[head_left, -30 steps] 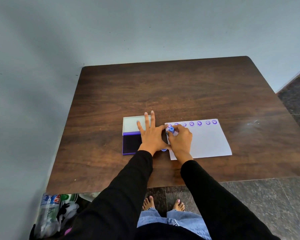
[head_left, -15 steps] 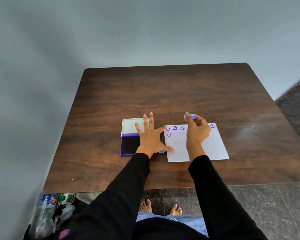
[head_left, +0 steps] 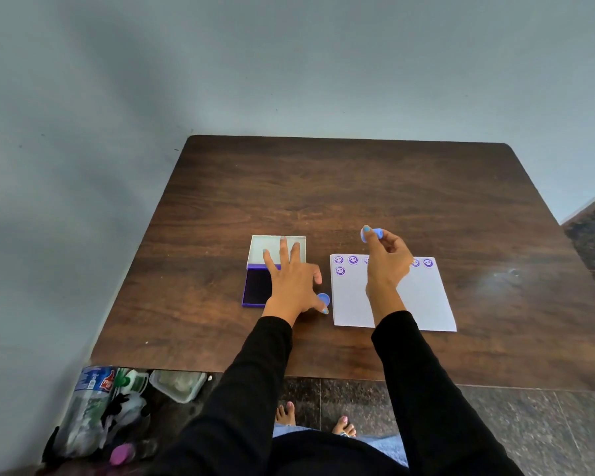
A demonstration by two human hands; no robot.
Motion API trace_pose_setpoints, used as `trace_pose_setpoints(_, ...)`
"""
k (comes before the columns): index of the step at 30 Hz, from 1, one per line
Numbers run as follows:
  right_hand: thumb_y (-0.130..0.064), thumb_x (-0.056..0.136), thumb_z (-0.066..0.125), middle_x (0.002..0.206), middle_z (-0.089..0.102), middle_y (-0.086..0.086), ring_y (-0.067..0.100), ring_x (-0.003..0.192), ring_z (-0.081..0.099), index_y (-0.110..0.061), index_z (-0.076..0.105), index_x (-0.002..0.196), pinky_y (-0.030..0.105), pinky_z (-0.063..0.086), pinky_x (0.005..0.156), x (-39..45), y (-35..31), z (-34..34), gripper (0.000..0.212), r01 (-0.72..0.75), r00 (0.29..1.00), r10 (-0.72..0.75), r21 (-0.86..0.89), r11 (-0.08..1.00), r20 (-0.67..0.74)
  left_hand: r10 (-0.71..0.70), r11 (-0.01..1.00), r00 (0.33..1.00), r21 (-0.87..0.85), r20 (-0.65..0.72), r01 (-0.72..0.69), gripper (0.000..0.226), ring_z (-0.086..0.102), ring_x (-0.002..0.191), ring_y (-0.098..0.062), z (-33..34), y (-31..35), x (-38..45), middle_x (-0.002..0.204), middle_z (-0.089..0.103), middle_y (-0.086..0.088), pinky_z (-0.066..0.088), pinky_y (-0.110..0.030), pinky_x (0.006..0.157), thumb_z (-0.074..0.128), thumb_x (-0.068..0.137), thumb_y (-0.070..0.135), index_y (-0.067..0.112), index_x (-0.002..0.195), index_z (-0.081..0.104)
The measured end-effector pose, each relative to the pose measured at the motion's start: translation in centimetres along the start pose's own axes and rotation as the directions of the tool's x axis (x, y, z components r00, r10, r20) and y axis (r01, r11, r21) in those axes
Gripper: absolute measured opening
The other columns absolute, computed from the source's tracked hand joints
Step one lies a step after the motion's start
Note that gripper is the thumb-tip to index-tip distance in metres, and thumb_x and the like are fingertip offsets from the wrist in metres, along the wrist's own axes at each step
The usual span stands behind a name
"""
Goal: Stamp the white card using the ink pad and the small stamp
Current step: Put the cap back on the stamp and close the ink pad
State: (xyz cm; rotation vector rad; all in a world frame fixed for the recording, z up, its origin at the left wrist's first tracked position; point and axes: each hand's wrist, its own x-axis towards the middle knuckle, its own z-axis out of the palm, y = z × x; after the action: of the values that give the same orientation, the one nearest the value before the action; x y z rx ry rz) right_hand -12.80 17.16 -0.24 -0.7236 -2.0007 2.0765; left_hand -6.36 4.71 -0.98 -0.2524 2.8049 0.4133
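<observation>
Your left hand [head_left: 291, 280] lies flat, fingers spread and holding nothing, over the open ink pad [head_left: 256, 292], which sits toward the table's [head_left: 358, 187] near edge, left of middle. A small blue cap [head_left: 323, 298] rests on the wood just beside your left thumb. The white card [head_left: 423, 300] lies to the right, apart from the pad, purple smiley prints along its far edge. Your right hand [head_left: 387, 257] pinches the small stamp [head_left: 375, 233], raised over the card's far edge.
</observation>
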Motion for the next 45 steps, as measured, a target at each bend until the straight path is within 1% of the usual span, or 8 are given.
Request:
trace_pose_setpoints(7,-0.023,0.075,0.076,0.080,0.070,-0.005,0.003,0.073,0.065,-0.013,0.068,0.094,0.013,0.048,0.066,0.2,-0.1,-0.1,0.023,0.008,0.998,-0.010,0.033,0.999,0.065,0.017,0.998,1.000,0.064,-0.017,-0.016,0.020,-0.019,0.145,-0.035,0.7,1.0,-0.4,0.161,0.005,-0.008,-0.016,-0.064,0.107,0.070,0.080,0.040,0.029,0.097,0.069)
trace_pose_setpoints(10,-0.021,0.076,0.076,0.076,0.067,-0.009,0.002,0.070,0.064,-0.015,0.067,0.092,0.013,0.048,0.065,0.1,-0.3,-0.1,0.020,-0.002,0.996,-0.001,0.042,0.999,0.085,-0.018,0.999,0.996,-0.035,-0.087,0.015,0.019,0.003,0.147,-0.031,0.7,1.0,-0.3,0.155,0.027,-0.005,-0.002,-0.059,0.113,0.068,0.082,0.040,0.024,0.091,0.072)
trace_pose_setpoints(13,-0.019,0.077,0.075,0.078,0.069,-0.003,0.010,0.075,0.066,-0.012,0.066,0.092,0.020,0.053,0.068,0.0,-0.4,0.0,0.019,-0.052,0.987,0.041,0.065,0.997,0.153,-0.104,0.957,0.974,-0.287,-0.200,0.044,0.025,0.051,0.115,-0.022,0.3,1.1,-0.4,0.115,0.064,-0.004,0.027,-0.040,0.099,0.066,0.085,0.039,0.017,0.092,0.073)
trace_pose_setpoints(17,-0.012,0.081,0.070,0.079,0.070,0.008,0.017,0.069,0.067,-0.009,0.063,0.087,0.025,0.059,0.063,-0.8,-1.0,0.7,0.009,-0.270,0.881,0.182,0.148,0.951,0.437,-0.303,0.764,0.915,-0.642,-0.269,0.064,0.033,0.064,0.078,-0.020,-1.1,1.4,-0.7,0.081,0.072,-0.011,0.051,-0.034,0.075,0.065,0.086,0.038,0.006,0.083,0.073)
trace_pose_setpoints(27,-0.014,0.084,0.067,0.094,0.071,0.011,0.018,0.080,0.071,-0.004,0.063,0.102,0.024,0.059,0.068,-2.3,-0.3,2.8,0.021,-0.244,0.783,0.202,-0.008,0.970,0.588,-0.391,0.643,0.886,-0.763,-0.250,0.068,0.028,0.050,0.054,-0.010,-2.0,0.9,-1.2,0.075,0.069,-0.018,0.031,-0.015,0.054,0.063,0.090,0.025,0.001,0.079,0.073)
trace_pose_setpoints(33,-0.010,0.081,0.071,0.105,0.070,0.016,0.027,0.095,0.069,-0.004,0.063,0.107,0.037,0.058,0.084,-2.7,0.6,3.4,0.028,-0.183,0.828,0.187,-0.060,0.981,0.529,-0.338,0.600,0.929,-0.795,-0.151,0.089,0.026,0.059,0.072,-0.012,-1.8,0.8,-0.8,0.090,0.071,-0.013,0.041,-0.015,0.060,0.054,0.095,0.023,0.003,0.095,0.072)
trace_pose_setpoints(40,-0.002,0.081,0.067,0.097,0.068,0.019,0.029,0.087,0.069,0.002,0.060,0.104,0.033,0.059,0.078,-2.8,0.2,3.1,0.024,-0.273,0.815,0.194,0.067,0.960,0.546,-0.343,0.267,0.939,-0.957,0.018,0.116,0.027,0.063,0.090,-0.022,-1.3,0.1,0.0,0.081,0.066,-0.011,0.052,-0.038,0.092,0.053,0.096,0.020,0.009,0.076,0.069)
trace_pose_setpoints(45,-0.002,0.082,0.066,0.100,0.067,0.018,0.028,0.093,0.067,0.001,0.061,0.102,0.033,0.058,0.078,-2.8,0.1,3.1,0.021,-0.289,0.820,0.212,0.064,0.955,0.531,-0.314,0.252,0.949,-0.961,0.034,0.117,0.030,0.060,0.104,-0.017,-0.9,-0.1,0.2,0.114,0.068,-0.009,0.049,-0.030,0.092,0.062,0.090,0.018,0.006,0.117,0.065)
